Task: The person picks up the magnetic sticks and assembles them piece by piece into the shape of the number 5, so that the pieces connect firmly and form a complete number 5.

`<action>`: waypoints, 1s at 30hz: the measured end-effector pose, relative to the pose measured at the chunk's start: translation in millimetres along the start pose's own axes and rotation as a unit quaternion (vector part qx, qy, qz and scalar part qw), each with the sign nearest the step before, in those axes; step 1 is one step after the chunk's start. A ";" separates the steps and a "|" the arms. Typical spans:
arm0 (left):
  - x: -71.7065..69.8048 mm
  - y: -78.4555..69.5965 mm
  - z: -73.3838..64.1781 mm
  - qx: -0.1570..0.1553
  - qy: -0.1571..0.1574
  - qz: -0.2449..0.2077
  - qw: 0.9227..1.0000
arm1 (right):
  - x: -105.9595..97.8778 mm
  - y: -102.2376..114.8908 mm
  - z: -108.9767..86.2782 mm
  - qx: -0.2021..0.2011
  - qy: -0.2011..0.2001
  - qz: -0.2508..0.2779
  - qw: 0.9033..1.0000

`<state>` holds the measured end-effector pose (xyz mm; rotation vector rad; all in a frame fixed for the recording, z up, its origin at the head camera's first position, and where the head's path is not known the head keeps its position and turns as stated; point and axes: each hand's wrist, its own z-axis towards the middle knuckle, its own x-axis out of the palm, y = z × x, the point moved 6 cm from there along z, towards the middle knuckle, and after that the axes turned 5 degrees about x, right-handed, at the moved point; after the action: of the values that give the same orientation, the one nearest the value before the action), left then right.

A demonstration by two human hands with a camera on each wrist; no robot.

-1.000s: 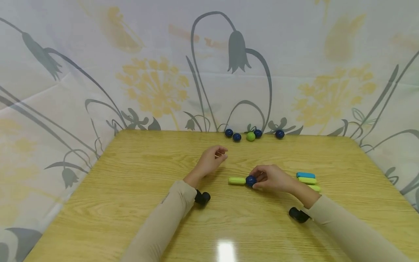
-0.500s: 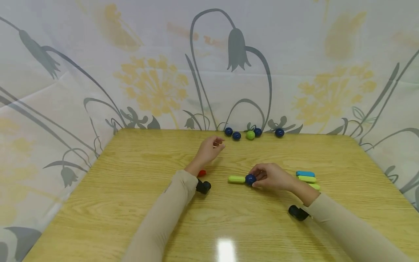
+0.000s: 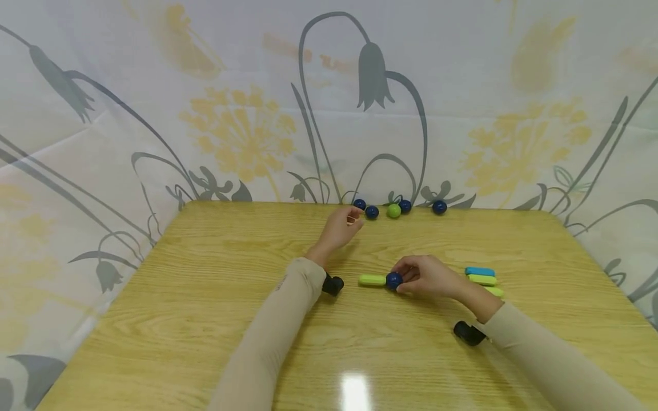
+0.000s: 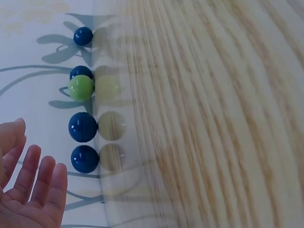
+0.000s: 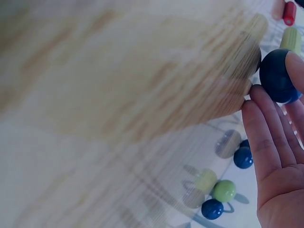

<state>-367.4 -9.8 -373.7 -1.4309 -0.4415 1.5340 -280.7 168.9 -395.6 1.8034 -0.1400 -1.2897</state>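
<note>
My right hand (image 3: 430, 276) pinches a dark blue ball (image 3: 394, 280) between thumb and fingers, low over the table. Against the ball's left side lies a yellow-green stick (image 3: 372, 280), end-on to it. My left hand (image 3: 337, 229) holds nothing; its fingers are loosely bent. It is nearest to two dark blue balls at the table's far edge, the left one (image 3: 359, 204) and the right one (image 3: 372, 212). In the left wrist view, the left fingers (image 4: 43, 178) are apart from these balls. A red stick (image 5: 289, 13) shows in the right wrist view.
Farther right along the back edge sit a green ball (image 3: 393, 211), a blue ball (image 3: 405, 206) behind it and another blue ball (image 3: 439, 206). A blue stick (image 3: 480, 272) and yellow-green sticks (image 3: 482, 280) lie beyond my right wrist. A patterned cloth (image 3: 442, 142) hangs behind the table.
My left hand has moved forward and slightly right toward the balls at the back edge. A red piece by the left wrist came into view, then was covered. The right hand has stayed in place.
</note>
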 end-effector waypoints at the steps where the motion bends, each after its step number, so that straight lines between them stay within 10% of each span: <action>1: 1.4 -0.4 1.2 0.000 0.001 -0.003 1.000 | -0.2 -0.6 -0.4 0.000 0.000 0.001 1.000; 30: 17.6 7.9 48.8 0.011 0.072 0.054 0.996 | 1.0 -2.2 -1.5 0.009 0.000 0.018 1.000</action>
<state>-412.3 17.1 -377.9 -1.5583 -0.2627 1.5036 -279.9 170.5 -397.7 1.8081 -0.1841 -1.2663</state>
